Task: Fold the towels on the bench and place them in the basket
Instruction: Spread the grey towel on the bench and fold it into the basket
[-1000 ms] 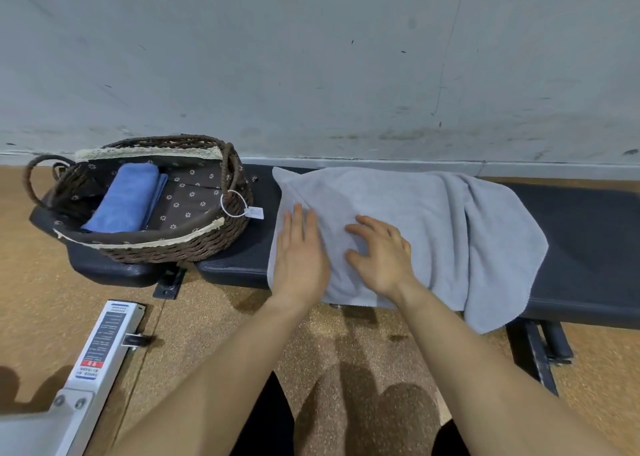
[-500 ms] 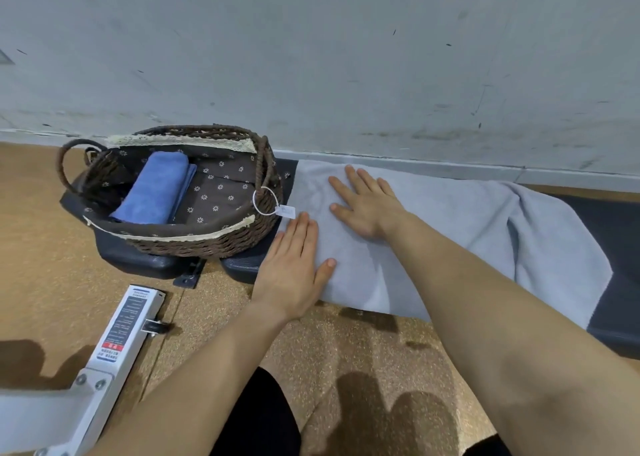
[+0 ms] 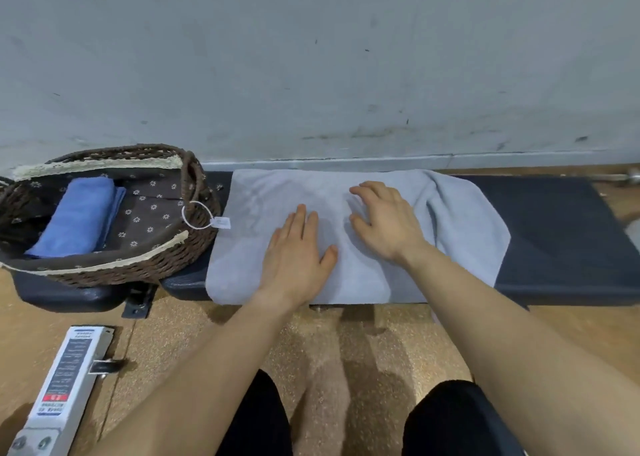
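Note:
A grey towel (image 3: 263, 213) lies spread over the dark padded bench (image 3: 561, 233), its right end still bunched. My left hand (image 3: 294, 251) lies flat on the towel's near middle with straight fingers. My right hand (image 3: 384, 220) rests on the towel just to the right, fingers slightly bent, pressing the cloth. A brown wicker basket (image 3: 162, 258) with a flowered lining stands on the bench's left end. Inside it lies a folded blue towel (image 3: 79, 216).
A grey wall (image 3: 311, 74) runs right behind the bench. A white metal bar with a label (image 3: 65, 376) lies on the cork-coloured floor at the lower left. My knees in black fabric (image 3: 450, 417) are below the bench edge.
My right hand has slid from the towel's far left corner to its middle right. My left hand has moved from the near left edge toward the middle. The view has shifted right.

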Available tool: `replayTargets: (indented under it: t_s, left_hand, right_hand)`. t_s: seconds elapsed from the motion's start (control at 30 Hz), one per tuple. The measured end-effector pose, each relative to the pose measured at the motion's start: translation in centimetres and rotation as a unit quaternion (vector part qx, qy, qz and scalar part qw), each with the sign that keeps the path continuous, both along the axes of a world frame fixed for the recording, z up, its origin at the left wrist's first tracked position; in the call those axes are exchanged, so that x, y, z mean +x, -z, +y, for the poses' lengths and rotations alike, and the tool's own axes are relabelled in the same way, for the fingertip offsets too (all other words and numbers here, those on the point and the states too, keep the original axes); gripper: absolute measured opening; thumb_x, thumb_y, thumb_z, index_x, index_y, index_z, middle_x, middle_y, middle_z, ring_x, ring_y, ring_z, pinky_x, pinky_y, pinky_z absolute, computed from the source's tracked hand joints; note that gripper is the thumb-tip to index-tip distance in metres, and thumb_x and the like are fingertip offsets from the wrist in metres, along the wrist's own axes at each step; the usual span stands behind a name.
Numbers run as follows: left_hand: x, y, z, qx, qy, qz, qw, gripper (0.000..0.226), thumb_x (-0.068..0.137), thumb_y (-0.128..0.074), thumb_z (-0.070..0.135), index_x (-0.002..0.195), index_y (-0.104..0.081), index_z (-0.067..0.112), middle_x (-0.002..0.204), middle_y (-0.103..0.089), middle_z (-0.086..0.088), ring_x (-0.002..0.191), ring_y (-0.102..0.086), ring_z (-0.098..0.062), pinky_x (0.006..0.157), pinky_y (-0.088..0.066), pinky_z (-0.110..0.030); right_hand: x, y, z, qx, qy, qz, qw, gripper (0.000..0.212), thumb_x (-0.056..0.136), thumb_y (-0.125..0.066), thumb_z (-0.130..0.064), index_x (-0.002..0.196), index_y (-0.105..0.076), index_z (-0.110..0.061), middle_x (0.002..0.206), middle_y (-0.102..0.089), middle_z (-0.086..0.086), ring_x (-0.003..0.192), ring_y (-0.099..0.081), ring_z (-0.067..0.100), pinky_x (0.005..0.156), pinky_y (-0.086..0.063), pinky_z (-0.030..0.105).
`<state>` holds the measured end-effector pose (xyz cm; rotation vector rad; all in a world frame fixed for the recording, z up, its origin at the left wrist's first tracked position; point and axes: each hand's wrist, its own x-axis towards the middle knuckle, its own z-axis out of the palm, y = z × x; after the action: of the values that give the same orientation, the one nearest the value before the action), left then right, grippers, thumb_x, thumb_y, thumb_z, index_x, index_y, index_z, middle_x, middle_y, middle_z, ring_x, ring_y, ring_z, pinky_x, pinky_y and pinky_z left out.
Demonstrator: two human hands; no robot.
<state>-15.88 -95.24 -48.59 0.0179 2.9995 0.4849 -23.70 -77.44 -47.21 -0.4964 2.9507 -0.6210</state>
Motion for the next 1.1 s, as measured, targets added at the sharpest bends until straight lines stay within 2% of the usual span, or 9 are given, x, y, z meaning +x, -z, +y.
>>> replayTargets:
  t_s: [0.17, 0.3, 0.4, 0.5, 0.6, 0.73, 0.87, 0.97, 1.1]
  left_hand:
    - [-1.9, -0.5, 8.8, 0.019, 0.084, -0.004, 0.996, 0.068, 0.1, -0.04, 0.046, 0.156, -0.019, 0.014, 0.166, -0.007, -0.007, 0.152, -0.011, -0.023, 0.122, -0.015, -0.041]
    - [-3.8, 0.1, 14.2, 0.042, 0.123, -0.003, 0.992, 0.062, 0.102, -0.041, 0.038, 0.155, -0.024, 0.012, 0.165, -0.014, -0.009, 0.151, -0.014, -0.025, 0.121, -0.017, -0.041]
    - [-5.1, 1.1, 16.6, 0.035, 0.137, 0.009, 0.99, 0.06, 0.102, -0.04, 0.036, 0.154, -0.026, 0.011, 0.164, -0.019, -0.011, 0.15, -0.018, -0.026, 0.121, -0.017, -0.042]
    - [-5.6, 2.4, 17.1, 0.007, 0.129, 0.012, 0.992, 0.063, 0.101, -0.035, 0.049, 0.156, -0.022, 0.02, 0.165, -0.013, -0.005, 0.152, -0.011, -0.024, 0.122, -0.012, -0.043]
    - [-5.4, 3.2, 17.1, -0.017, 0.126, 0.01, 0.992, 0.064, 0.098, -0.023, 0.064, 0.156, -0.015, 0.038, 0.167, -0.001, 0.002, 0.153, 0.001, -0.019, 0.123, -0.002, -0.039]
    - [-5.3, 3.2, 17.3, -0.033, 0.126, 0.02, 0.991, 0.066, 0.094, -0.014, 0.071, 0.155, -0.011, 0.046, 0.167, 0.003, 0.002, 0.153, 0.006, -0.019, 0.123, 0.001, -0.039]
    - [-5.2, 3.1, 17.4, -0.057, 0.134, 0.014, 0.989, 0.075, 0.089, -0.013, 0.078, 0.156, -0.008, 0.044, 0.167, 0.007, 0.001, 0.152, 0.01, -0.02, 0.124, 0.0, -0.042]
    - [-5.3, 3.0, 17.7, -0.076, 0.137, 0.007, 0.988, 0.084, 0.083, -0.018, 0.084, 0.155, -0.004, 0.044, 0.166, 0.011, 0.002, 0.152, 0.012, -0.02, 0.123, 0.0, -0.043]
    - [-5.3, 3.0, 17.7, -0.086, 0.142, 0.001, 0.986, 0.092, 0.077, -0.019, 0.09, 0.155, 0.0, 0.044, 0.165, 0.014, 0.0, 0.152, 0.016, -0.022, 0.123, 0.002, -0.044]
  right_hand:
    - [3.0, -0.2, 10.4, 0.019, 0.144, 0.0, 0.989, 0.051, 0.093, -0.054, -0.032, 0.143, -0.049, -0.019, 0.145, -0.043, 0.009, 0.127, -0.044, 0.037, 0.1, -0.042, 0.048]
    - [4.8, 0.4, 16.8, 0.061, 0.29, -0.037, 0.954, 0.048, 0.096, -0.048, -0.037, 0.141, -0.047, -0.019, 0.14, -0.046, 0.011, 0.124, -0.046, 0.036, 0.097, -0.041, 0.049]
    - [5.2, 0.9, 18.8, 0.071, 0.368, -0.058, 0.925, 0.038, 0.096, -0.046, -0.046, 0.123, -0.057, -0.021, 0.123, -0.055, 0.007, 0.113, -0.054, 0.032, 0.094, -0.041, 0.048]
    - [4.9, 1.6, 18.7, 0.043, 0.355, -0.044, 0.933, 0.028, 0.095, -0.051, -0.049, 0.1, -0.059, -0.022, 0.105, -0.057, 0.002, 0.098, -0.058, 0.027, 0.089, -0.047, 0.046]
    - [3.7, 1.8, 18.5, -0.046, 0.356, -0.01, 0.933, 0.019, 0.099, -0.048, -0.036, 0.092, -0.054, -0.019, 0.092, -0.058, 0.0, 0.086, -0.059, 0.026, 0.077, -0.051, 0.045]
    - [1.3, 0.5, 20.1, -0.212, 0.426, 0.027, 0.879, 0.018, 0.104, -0.045, -0.036, 0.1, -0.05, -0.018, 0.086, -0.058, -0.004, 0.084, -0.06, 0.025, 0.069, -0.047, 0.038]
    - [-0.7, -0.2, 22.4, -0.191, 0.443, 0.087, 0.871, 0.019, 0.103, -0.047, -0.037, 0.109, -0.057, -0.022, 0.097, -0.065, -0.003, 0.09, -0.063, 0.026, 0.072, -0.047, 0.036]
    - [-0.6, 0.7, 23.2, -0.187, 0.438, 0.041, 0.879, 0.041, 0.101, -0.049, -0.038, 0.14, -0.049, -0.023, 0.124, -0.064, 0.005, 0.111, -0.061, 0.029, 0.085, -0.05, 0.04]
    - [2.2, 2.3, 23.2, 0.018, 0.295, 0.062, 0.953, 0.074, 0.092, -0.054, -0.053, 0.155, -0.024, -0.028, 0.152, -0.034, 0.01, 0.135, -0.037, 0.033, 0.106, -0.037, 0.052]
